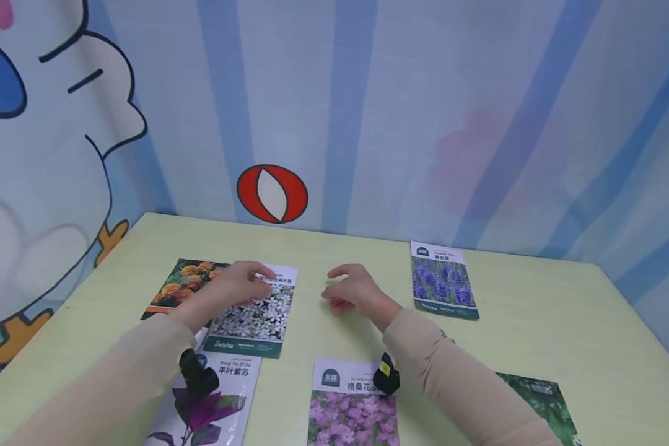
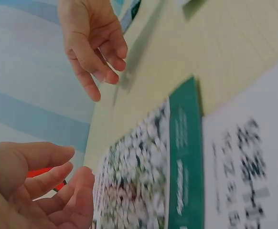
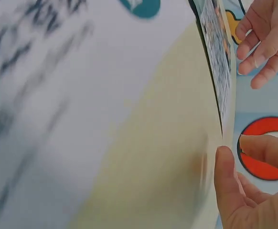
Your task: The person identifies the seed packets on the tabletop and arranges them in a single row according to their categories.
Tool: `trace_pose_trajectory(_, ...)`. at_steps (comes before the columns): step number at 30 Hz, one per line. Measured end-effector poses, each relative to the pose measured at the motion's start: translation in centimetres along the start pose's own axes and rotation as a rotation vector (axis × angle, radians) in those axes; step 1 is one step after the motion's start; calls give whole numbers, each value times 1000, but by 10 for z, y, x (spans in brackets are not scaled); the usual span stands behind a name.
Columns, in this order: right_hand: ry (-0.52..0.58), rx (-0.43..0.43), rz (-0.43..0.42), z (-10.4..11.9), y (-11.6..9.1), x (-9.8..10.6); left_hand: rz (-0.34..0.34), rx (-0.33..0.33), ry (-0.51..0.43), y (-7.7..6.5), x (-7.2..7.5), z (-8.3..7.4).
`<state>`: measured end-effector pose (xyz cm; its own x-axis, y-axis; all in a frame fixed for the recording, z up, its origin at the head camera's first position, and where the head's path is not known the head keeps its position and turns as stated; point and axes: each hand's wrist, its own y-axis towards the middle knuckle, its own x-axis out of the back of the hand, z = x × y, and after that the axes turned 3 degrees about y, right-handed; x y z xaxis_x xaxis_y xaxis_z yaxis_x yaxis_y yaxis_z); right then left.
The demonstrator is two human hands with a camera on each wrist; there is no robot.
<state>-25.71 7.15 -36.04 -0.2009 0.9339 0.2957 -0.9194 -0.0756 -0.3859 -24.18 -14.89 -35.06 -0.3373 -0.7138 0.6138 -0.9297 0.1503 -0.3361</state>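
Note:
My left hand (image 1: 231, 290) hovers above the white-flower seed packet (image 1: 256, 316), its fingers loosely bent with nothing between them. That packet overlaps an orange-flower packet (image 1: 192, 279) and the top of a purple-leaf packet (image 1: 228, 384). To the right, my right hand (image 1: 357, 290) is held over bare tabletop, fingers relaxed and holding nothing. A pink-flower packet (image 1: 352, 415) lies nearer to me, partly behind the right wrist camera. In the left wrist view, both hands stay apart from the white-flower packet (image 2: 139, 171).
A lavender packet (image 1: 443, 282) lies at the back right of the pale yellow table (image 1: 535, 322). A green-leaf packet (image 1: 543, 402) sits at the front right, partly hidden by the right sleeve (image 1: 457, 384). Behind the table rises a striped blue backdrop (image 1: 401, 124).

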Motion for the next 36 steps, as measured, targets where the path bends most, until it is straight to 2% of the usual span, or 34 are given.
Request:
trace_pose_trajectory(8,-16,24,-3,-3,-3,48,40,-41,-122,12,-16,-19)
trace_pose_trajectory(16,-89,8,-47,-10,-7,96,95,-40,-210,21,-34,-40)
trace_pose_trajectory(18,-90,-3,-67,-13,-8,106,120,-56,-243,23,-40,-44)
trace_pose_trajectory(25,-77,-43,-135,-25,-12,139,166,-52,-351,35,-61,-59)
trace_pose_trajectory(31,-116,-25,-153,-34,-17,167,252,-87,-488,41,-80,-70)
trace_pose_trajectory(36,-90,-32,-186,-46,-17,189,274,-92,-568,45,-92,-79)
